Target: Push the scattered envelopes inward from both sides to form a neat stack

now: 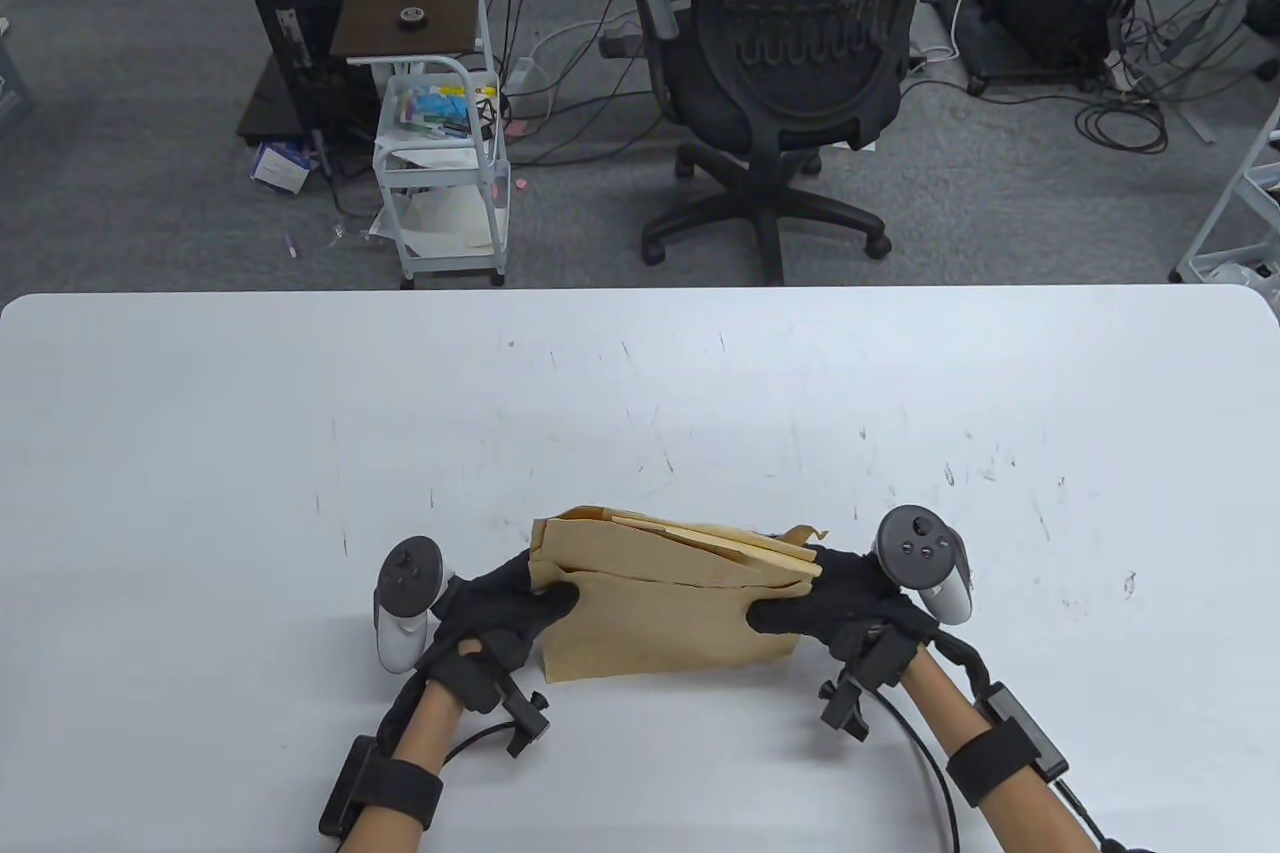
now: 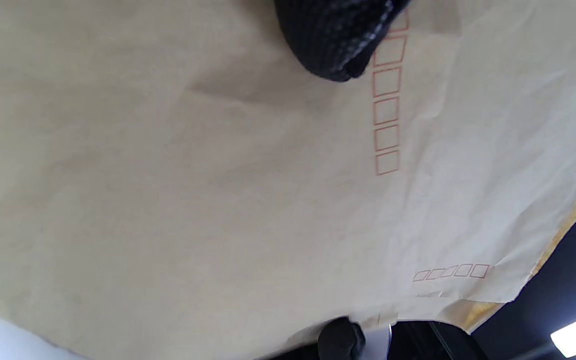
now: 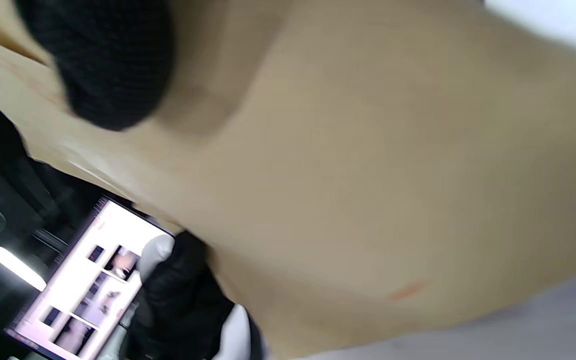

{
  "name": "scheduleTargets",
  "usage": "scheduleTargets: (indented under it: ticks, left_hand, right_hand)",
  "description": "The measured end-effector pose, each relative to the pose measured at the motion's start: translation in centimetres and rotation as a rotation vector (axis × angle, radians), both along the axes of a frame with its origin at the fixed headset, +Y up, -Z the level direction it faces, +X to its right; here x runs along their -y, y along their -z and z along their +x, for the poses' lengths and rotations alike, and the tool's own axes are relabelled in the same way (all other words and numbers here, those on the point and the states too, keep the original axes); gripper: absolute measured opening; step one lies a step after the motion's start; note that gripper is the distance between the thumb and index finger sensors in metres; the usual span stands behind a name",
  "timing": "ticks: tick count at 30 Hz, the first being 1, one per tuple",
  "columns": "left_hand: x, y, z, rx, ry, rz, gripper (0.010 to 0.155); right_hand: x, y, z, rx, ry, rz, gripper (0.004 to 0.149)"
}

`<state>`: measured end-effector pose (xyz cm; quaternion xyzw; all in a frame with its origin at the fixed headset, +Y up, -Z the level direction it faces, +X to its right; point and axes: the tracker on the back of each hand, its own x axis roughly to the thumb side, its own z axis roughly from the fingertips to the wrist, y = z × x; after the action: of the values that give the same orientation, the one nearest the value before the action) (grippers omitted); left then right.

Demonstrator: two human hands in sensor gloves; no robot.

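A bundle of several tan envelopes (image 1: 665, 598) stands tilted on the white table (image 1: 640, 393) near its front edge, lower edge on the table, tops fanned at the upper right. My left hand (image 1: 515, 605) grips the bundle's left end, thumb on the near face. My right hand (image 1: 825, 598) grips the right end, thumb on the near face. In the left wrist view the envelope face (image 2: 218, 190) with red postcode boxes fills the frame, a gloved fingertip (image 2: 340, 40) on it. In the right wrist view the envelope (image 3: 368, 175) is blurred, a fingertip (image 3: 103, 65) pressing it.
Beyond the table's far edge stand a black office chair (image 1: 790, 83) and a small white cart (image 1: 440, 163) on grey carpet. The other hand's glove (image 3: 183, 300) and a lit screen (image 3: 83, 285) show past the envelope in the right wrist view.
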<state>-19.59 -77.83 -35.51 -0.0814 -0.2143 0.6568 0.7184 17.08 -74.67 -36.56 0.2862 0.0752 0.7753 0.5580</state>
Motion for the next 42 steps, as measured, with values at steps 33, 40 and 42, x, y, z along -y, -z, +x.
scheduleTargets:
  ticks: [33, 40, 42]
  left_hand:
    - [-17.9, -1.7, 4.9, -0.279, 0.631, 0.492, 0.041]
    - [-14.5, -1.2, 0.6, -0.316, 0.373, 0.321, 0.041]
    - [-12.7, -1.2, -0.7, -0.345, 0.221, 0.250, 0.041]
  right_hand:
    - [-0.3, -0.7, 0.0, 0.066, -0.030, 0.093, 0.044]
    - [0.1, -0.3, 0.0, 0.044, -0.020, 0.037, 0.045]
    - [0.4, -0.3, 0.2, 0.038, 0.007, 0.004, 0.045]
